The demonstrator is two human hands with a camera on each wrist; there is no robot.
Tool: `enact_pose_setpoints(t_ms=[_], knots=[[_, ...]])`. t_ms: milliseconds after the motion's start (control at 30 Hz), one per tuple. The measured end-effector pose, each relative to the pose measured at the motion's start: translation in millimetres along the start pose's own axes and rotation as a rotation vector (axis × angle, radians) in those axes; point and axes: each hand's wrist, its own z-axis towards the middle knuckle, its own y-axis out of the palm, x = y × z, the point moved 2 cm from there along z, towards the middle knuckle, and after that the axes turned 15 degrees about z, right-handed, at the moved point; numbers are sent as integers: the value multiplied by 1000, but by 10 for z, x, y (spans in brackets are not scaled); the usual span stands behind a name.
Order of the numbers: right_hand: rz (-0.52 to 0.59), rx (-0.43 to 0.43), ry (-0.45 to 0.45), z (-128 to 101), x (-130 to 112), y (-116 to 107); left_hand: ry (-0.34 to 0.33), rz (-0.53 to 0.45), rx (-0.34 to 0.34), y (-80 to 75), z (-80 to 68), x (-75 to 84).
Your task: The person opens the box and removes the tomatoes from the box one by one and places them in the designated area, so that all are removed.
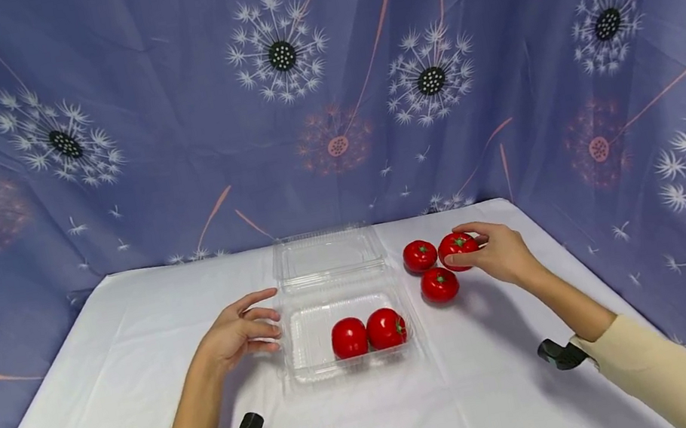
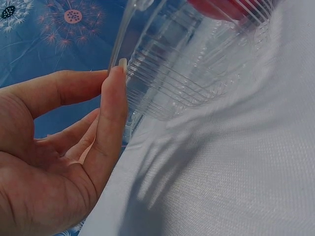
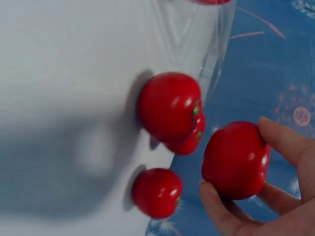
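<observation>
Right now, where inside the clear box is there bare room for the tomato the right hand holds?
The clear box has its left half free, beside the left hand. Its right front holds two tomatoes. The right hand grips a tomato; two loose tomatoes crowd the box's right.

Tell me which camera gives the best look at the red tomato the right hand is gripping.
The right wrist view: the gripped red tomato fills the frame's lower right, with the right hand curled round it. The head view shows it small and partly hidden by fingers, beside two loose tomatoes. The left wrist view does not show it.
</observation>
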Motion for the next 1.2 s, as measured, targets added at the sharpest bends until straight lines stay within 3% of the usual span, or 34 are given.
enact_pose_setpoints(t_ms=[300,567,1200], knots=[[-36,68,50,-42,329,-105,-2,5,-6,-4,4,-19],[-66,95,54,-61,576,-56,6,7,-8,0,-3,-23],[-75,102,35,-64,742,100,-18,38,12,24,-43,34]])
